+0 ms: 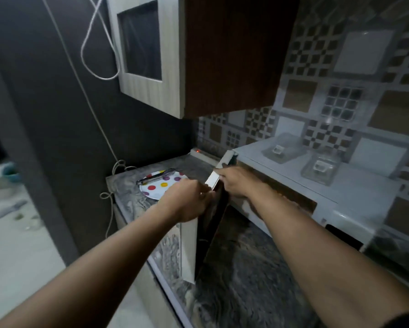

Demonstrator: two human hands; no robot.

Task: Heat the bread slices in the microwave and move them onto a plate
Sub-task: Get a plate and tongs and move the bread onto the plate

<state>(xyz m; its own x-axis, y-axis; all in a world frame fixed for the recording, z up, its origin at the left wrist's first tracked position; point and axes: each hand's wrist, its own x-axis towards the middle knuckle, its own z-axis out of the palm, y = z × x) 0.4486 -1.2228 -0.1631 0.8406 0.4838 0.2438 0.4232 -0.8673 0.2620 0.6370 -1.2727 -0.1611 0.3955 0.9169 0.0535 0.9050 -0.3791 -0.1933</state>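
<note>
L hand [187,201] & R hand [234,183] are both at the open door [213,237] of a white microwave [355,183], which sits on the marbled worktop [234,280] against the tiled wall. The door is swung out toward the camera and shows nearly edge-on, dark inner face to the right. L hand has its fingers curled onto the door's outer edge near the top, gripping it. R hand reaches over the door's top corner. Its fingertips are hidden behind that white edge, so can't tell if it grips or just touches.

Bread can't be made out. The oven's inside is a brown blur behind the R forearm.

Left of the door a white plate [157,194] w/ coloured dots lies on the worktop, a pair of tongs [157,177] resting across its far rim. Two clear glass tubs [279,149] [319,169] stand on top of the microwave. A cupboard [222,55] hangs above, and a white cable [120,165] is coiled at the worktop's far-left corner.
</note>
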